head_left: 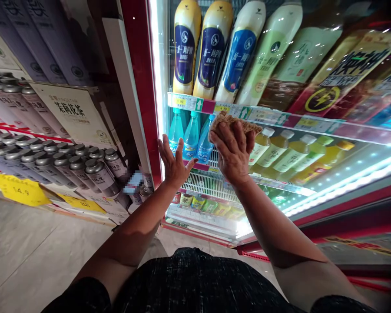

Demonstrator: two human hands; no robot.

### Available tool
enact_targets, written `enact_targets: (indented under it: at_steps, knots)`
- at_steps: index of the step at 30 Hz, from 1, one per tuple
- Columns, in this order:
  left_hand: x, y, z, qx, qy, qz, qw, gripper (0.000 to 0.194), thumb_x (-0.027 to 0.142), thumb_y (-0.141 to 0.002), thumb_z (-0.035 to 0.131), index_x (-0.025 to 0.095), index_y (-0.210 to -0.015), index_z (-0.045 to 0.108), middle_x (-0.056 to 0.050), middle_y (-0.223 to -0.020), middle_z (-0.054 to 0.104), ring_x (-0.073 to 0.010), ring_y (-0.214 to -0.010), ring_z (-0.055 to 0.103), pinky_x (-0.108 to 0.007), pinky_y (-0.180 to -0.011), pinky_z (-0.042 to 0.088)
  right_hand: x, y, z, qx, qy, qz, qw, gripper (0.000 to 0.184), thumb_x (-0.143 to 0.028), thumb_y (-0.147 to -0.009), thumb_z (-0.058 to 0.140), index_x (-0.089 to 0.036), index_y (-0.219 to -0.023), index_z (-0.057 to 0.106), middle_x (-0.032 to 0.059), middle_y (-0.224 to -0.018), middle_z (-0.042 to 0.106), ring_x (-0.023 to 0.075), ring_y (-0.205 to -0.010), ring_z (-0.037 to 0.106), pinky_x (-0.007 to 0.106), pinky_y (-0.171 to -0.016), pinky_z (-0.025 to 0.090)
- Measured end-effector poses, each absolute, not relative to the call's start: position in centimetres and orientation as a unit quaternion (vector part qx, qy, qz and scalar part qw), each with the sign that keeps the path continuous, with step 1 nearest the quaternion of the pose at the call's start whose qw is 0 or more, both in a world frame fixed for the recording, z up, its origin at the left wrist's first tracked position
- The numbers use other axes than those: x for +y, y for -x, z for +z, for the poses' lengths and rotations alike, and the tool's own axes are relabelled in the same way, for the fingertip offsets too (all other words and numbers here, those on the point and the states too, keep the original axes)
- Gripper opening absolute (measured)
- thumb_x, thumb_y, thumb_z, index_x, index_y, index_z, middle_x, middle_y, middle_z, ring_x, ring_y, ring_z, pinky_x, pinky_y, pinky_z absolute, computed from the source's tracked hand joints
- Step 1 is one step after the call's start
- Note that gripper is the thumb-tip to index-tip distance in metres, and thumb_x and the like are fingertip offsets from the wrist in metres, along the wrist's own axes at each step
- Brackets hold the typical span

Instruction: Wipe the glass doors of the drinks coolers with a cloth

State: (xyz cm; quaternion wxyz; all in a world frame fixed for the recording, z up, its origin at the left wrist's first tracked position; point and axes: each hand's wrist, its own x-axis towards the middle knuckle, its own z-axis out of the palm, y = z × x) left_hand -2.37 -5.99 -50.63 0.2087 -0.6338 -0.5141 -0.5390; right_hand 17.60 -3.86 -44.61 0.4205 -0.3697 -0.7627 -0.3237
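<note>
My right hand [233, 152] is wrapped over a brown cloth [226, 121], which is at the price-label strip [260, 114] on the front edge of a cooler shelf. Part of the cloth sticks out past my fingers on both sides. My left hand [176, 163] has its fingers spread, with nothing in it. It is by the cooler's red left frame, in front of small blue bottles [190, 138]; whether it touches anything I cannot tell. Tall milk-tea bottles [211, 52] stand on the shelf above the strip.
Inside the lit cooler, a lower shelf holds yellow and green drink bottles [285, 150], with packets [210, 205] further down. To the left, silver-capped cans [70, 163] and tea boxes [73, 113] fill a rack with yellow price signs [21, 190]. A red-framed cooler panel [355, 226] is at right.
</note>
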Motion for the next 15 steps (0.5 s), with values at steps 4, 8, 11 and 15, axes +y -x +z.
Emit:
enact_targets:
  at_steps: [4,8,11,15]
  knots:
    - [-5.9,1.8,-50.7,-0.526,0.636,-0.535,0.180,0.103,0.045,-0.084,0.077,0.029,-0.162,0.013,-0.018,-0.173,-0.001,-0.0423,-0.158,-0.013,-0.074,-0.125,0.006,-3.9,-18.7,-45.5,-0.770,0.353,-0.311,0.431,0.050,-0.023,-0.102,0.047,-0.041,-0.149,0.052,-0.0033,-0.155,0.055,0.0226,-0.157,0.028,0.056,-0.131,0.007]
    - [-5.9,1.7,-50.7,-0.522,0.633,-0.537,0.195,0.105,0.044,-0.083,0.077,0.027,-0.164,0.012,-0.019,-0.173,0.002,-0.0418,-0.159,-0.008,-0.071,-0.126,0.009,-4.1,-19.9,-46.6,-0.792,0.319,-0.331,0.402,0.052,-0.020,-0.103,0.044,-0.039,-0.151,0.050,-0.0032,-0.154,0.056,0.0171,-0.159,0.022,0.049,-0.132,0.004]
    - [-6.1,1.5,-50.7,-0.524,0.626,-0.542,0.201,0.105,0.043,-0.085,0.076,0.028,-0.165,0.009,-0.018,-0.173,0.002,-0.0417,-0.160,-0.005,-0.071,-0.126,0.011,-4.2,-20.9,-45.7,-0.771,0.337,-0.341,0.419,0.054,-0.021,-0.102,0.048,-0.040,-0.153,0.046,-0.0023,-0.157,0.053,0.0201,-0.158,0.026,0.053,-0.132,0.007]
    - [-6.6,0.6,-50.7,-0.513,0.637,-0.532,0.219,0.091,0.033,-0.089,0.071,0.033,-0.164,0.019,-0.012,-0.174,-0.005,-0.0438,-0.159,-0.004,-0.073,-0.124,0.015,-4.3,-22.3,-45.6,-0.734,0.366,-0.361,0.444,0.055,-0.021,-0.101,0.050,-0.045,-0.151,0.047,-0.0038,-0.154,0.056,0.0222,-0.155,0.035,0.055,-0.131,0.011]
